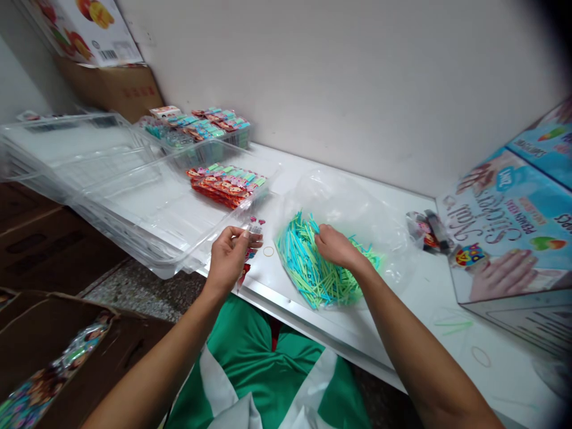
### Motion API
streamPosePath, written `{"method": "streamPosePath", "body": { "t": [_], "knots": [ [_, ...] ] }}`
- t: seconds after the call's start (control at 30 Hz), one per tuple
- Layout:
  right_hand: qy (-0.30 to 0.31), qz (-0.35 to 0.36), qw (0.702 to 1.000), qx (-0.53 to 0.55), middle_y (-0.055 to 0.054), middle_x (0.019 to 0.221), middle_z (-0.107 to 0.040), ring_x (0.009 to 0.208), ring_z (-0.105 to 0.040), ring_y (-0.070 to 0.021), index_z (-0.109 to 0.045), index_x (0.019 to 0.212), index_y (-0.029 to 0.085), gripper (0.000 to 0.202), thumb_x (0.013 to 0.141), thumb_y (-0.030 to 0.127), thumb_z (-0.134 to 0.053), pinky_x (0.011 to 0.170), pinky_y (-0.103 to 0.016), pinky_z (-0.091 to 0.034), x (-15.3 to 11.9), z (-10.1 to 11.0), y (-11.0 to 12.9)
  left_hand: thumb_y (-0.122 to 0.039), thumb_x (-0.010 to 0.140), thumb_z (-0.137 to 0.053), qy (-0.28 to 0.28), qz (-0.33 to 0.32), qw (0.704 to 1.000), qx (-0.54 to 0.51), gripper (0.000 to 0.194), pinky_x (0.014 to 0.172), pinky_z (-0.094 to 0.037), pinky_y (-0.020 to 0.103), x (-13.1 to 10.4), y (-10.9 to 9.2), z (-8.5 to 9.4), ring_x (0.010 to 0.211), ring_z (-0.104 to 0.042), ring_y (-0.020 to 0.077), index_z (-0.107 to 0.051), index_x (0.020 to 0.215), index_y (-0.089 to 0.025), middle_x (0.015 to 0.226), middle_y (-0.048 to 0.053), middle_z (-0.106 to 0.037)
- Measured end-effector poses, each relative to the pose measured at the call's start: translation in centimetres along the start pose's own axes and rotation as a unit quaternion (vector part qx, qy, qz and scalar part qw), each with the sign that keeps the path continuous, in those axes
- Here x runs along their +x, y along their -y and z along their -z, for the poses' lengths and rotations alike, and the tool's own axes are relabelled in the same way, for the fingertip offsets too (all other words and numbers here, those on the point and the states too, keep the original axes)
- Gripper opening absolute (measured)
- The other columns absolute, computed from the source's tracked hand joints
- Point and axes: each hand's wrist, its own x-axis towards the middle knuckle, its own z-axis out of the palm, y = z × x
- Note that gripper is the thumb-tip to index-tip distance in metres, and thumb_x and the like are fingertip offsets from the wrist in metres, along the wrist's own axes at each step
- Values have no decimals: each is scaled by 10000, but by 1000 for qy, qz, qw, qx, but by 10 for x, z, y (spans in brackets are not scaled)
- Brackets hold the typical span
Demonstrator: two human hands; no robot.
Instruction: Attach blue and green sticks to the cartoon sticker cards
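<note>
The left grip [229, 251] pinches a packet [251, 254] near the straws [304, 265], likely for easy reach, while the right grip [334, 243] seems closed on some.

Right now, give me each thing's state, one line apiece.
Left hand: pinching a packet.
Packet: held, partly covered by fingers.
Right hand: curled at the sticks, grip hidden.
Sticks: loose, heaped in the bag.
Bag: open, crumpled.
Front tray: open, red packets at one end.
Back tub: open, filled.
Carton: open, shiny packets inside.
Rubber band: loose.
Nail box: standing, opening not visible.
</note>
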Motion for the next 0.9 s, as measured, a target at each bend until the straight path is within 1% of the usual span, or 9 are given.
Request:
{"method": "streamPosePath", "body": {
  "t": [0.17, 0.33, 0.4, 0.47, 0.6, 0.67, 0.73, 0.83, 0.9],
  "knots": [
    [-31, 16, 999, 16, -130, 847, -622, 741, -580, -222, -443, 1002, 134, 206, 922, 228, -278, 616, -282, -346, -10, 2, -6, -404, 761, -609, 24, -6, 1000, -7, 274, 710, -515, 332, -1, 1, -6, 725, -670, 174, -495, 811, -160, 845, 73, -706],
    [-56, 74, 991, 94, -55, 774, -579, 687, -542, -190, -414, 919, 191, 168, 938, 282, -275, 610, -271, -357, -21, 6, -13, -425, 783, -575, 23, -49, 998, 9, 274, 711, -509, 327, 10, 1, -19, 725, -661, 165, -489, 819, -168, 850, 67, -697],
    [-45, 115, 985, 119, -31, 759, -558, 667, -524, -173, -408, 884, 208, 183, 946, 309, -269, 612, -266, -365, -27, 9, -10, -425, 807, -541, 11, -88, 996, 28, 256, 715, -502, 311, 19, 0, -31, 738, -655, 157, -486, 822, -175, 855, 61, -690],
    [-38, 161, 979, 117, -28, 770, -551, 679, -517, -167, -414, 858, 214, 201, 950, 324, -273, 628, -269, -367, -34, 13, -3, -416, 833, -502, 8, -124, 991, 49, 236, 724, -494, 298, 26, 1, -50, 767, -648, 155, -484, 822, -181, 869, 60, -682],
    [-52, 219, 972, 69, -40, 775, -554, 702, -509, -174, -441, 806, 205, 209, 941, 307, -318, 659, -290, -355, -44, 17, 14, -399, 855, -472, 48, -155, 982, 97, 213, 784, -470, 296, 26, 7, -91, 826, -630, 158, -501, 824, -190, 893, 60, -673],
    [-56, 208, 973, 79, -37, 765, -555, 682, -505, -168, -445, 793, 204, 204, 934, 305, -337, 641, -287, -355, -47, 19, 15, -404, 851, -479, 57, -138, 986, 71, 209, 796, -471, 299, 22, 11, -102, 840, -633, 160, -491, 838, -195, 904, 58, -674],
    [-48, 175, 975, 126, -22, 749, -557, 656, -507, -154, -442, 806, 210, 203, 936, 320, -332, 611, -271, -361, -49, 22, 10, -413, 837, -499, 53, -95, 994, -3, 219, 770, -488, 309, 18, 13, -104, 818, -648, 163, -459, 853, -198, 904, 58, -683],
    [-25, 129, 970, 206, 0, 714, -572, 633, -526, -136, -442, 812, 210, 240, 942, 359, -306, 600, -256, -385, -51, 25, -2, -395, 794, -562, 48, -9, 993, -107, 251, 723, -509, 334, 15, 13, -92, 751, -671, 174, -421, 850, -195, 836, 52, -701],
    [-14, 116, 963, 242, -3, 720, -597, 635, -551, -129, -460, 798, 201, 282, 944, 377, -295, 618, -256, -407, -50, 23, -9, -350, 751, -613, 50, 45, 987, -145, 266, 705, -514, 351, 12, 11, -81, 721, -679, 190, -416, 833, -191, 779, 46, -705]
  ]
}}
